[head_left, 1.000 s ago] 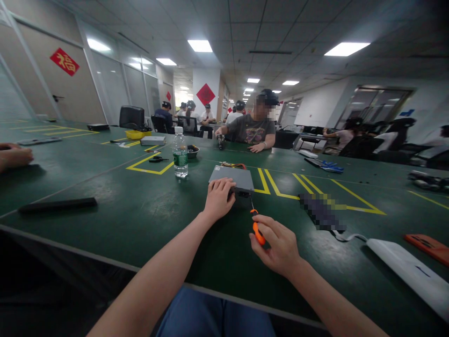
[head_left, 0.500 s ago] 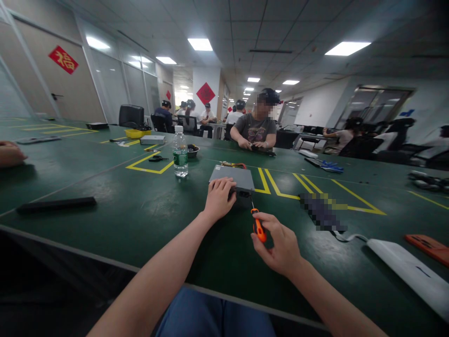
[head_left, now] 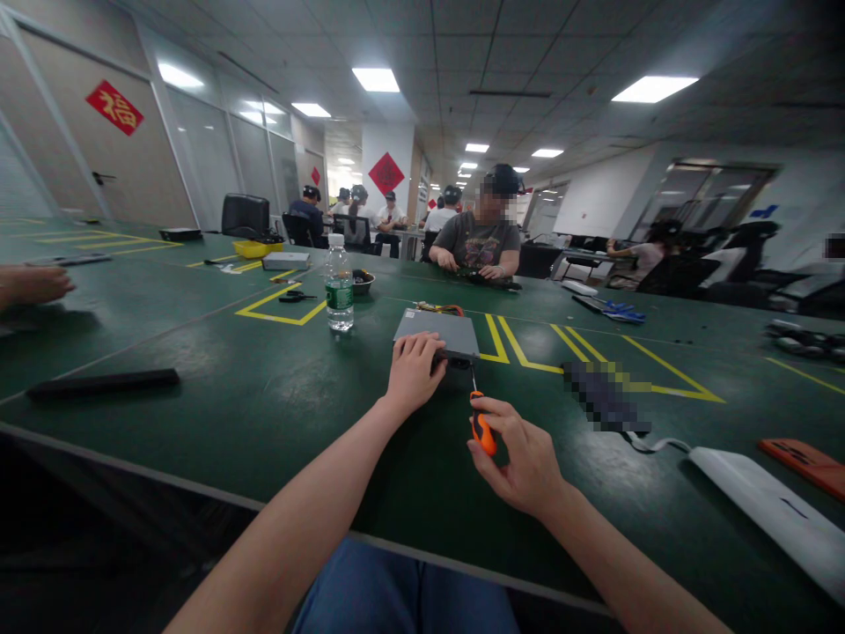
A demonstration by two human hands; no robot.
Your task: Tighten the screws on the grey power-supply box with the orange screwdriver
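Observation:
A grey metal box (head_left: pixel 441 331) with coloured wires at its far end lies on the green table (head_left: pixel 217 387) in front of me. My left hand (head_left: pixel 413 371) rests on its near left corner, fingers curled over the edge. My right hand (head_left: pixel 521 456) is closed on an orange-handled screwdriver (head_left: pixel 481 429). Its thin shaft points at the box's near face.
A water bottle (head_left: pixel 339 289) stands left of the box, with a small bowl (head_left: pixel 363 282) behind it. A long black bar (head_left: pixel 102 383) lies at left. A white flat part (head_left: pixel 772 511) and an orange piece (head_left: pixel 802 465) lie at right. A person sits across the table (head_left: pixel 479 242); another's hand (head_left: pixel 33 284) is at far left.
My right hand has turned slightly on the screwdriver handle, staying in place. The person across has brought both hands together on the table. The hand at far left has shifted.

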